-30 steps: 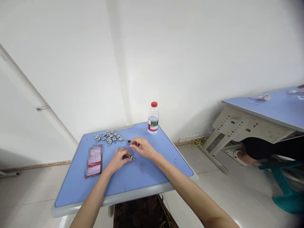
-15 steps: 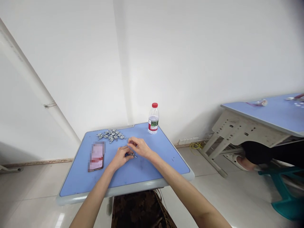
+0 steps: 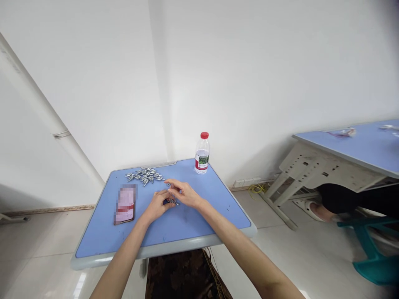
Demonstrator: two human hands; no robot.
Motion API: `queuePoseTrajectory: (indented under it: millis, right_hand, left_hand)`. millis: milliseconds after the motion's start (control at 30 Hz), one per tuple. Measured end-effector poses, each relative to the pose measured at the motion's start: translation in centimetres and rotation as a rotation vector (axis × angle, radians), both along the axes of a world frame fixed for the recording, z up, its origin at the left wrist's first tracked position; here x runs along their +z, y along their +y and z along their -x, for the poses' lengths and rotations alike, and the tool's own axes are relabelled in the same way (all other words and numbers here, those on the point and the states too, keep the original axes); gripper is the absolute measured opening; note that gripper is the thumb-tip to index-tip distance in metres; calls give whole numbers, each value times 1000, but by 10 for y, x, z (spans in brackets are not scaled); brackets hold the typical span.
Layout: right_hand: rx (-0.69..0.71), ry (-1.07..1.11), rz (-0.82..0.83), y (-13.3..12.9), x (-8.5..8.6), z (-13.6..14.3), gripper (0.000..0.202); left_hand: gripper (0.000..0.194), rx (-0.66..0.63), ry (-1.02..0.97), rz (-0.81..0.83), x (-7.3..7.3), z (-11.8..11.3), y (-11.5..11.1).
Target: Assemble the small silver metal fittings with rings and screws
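My left hand (image 3: 159, 204) rests over the blue desk (image 3: 190, 226), its thumb and fingers closed around a small silver metal piece (image 3: 177, 203) whose thin end sticks out to the right. Touching it from above is my right hand (image 3: 184, 194), fingers bent together. By the right fingertips shows a little metal bit (image 3: 168, 184); whether those fingers grip it is too small to tell. Beyond my hands lies a loose pile of similar silver metal pieces (image 3: 146, 176), each with an oval body and a thin stem.
A phone (image 3: 125, 203) with a blurred screen lies at the desk's left. A red-capped water bottle (image 3: 202, 160) stands at the back right, near the wall. To the right are another blue desk (image 3: 370, 145), a green stool (image 3: 375, 253) and a person's foot (image 3: 318, 211).
The right fingers have stretched slightly forward over the left hand. The left hand keeps its hold, and the view has shifted a little.
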State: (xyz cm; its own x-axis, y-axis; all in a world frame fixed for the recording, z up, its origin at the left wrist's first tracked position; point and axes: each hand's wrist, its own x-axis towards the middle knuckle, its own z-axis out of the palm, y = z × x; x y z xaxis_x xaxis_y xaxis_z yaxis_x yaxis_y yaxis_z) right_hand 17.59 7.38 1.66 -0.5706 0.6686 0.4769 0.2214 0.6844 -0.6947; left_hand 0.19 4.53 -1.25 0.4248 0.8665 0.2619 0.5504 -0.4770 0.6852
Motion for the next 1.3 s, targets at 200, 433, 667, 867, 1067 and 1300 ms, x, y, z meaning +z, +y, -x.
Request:
queuePoseTrajectory:
  millis: [200,433,667,867,1067,1300]
  right_hand:
    - [58,-2,21,-2,8,-4,34]
    - [-114,19,-45,0,6,-5,12]
    - [-144,14,-65,0,4,-1,14]
    - [-65,-6,-30,-5,6,-2,37]
    - [57,83,159,-3,8,-7,34]
    - [-60,72,92,-1,7,-3,15]
  left_hand:
    - [5,6,25,-5,4,0,-3]
    - [8,14,34,-18,4,1,-4]
    - [9,3,38,-29,2,2,-4]
    - [9,-23,38,-36,2,5,-3]
    - [10,-24,37,-33,2,6,-3]
    - [11,-29,36,-38,1,6,-2]
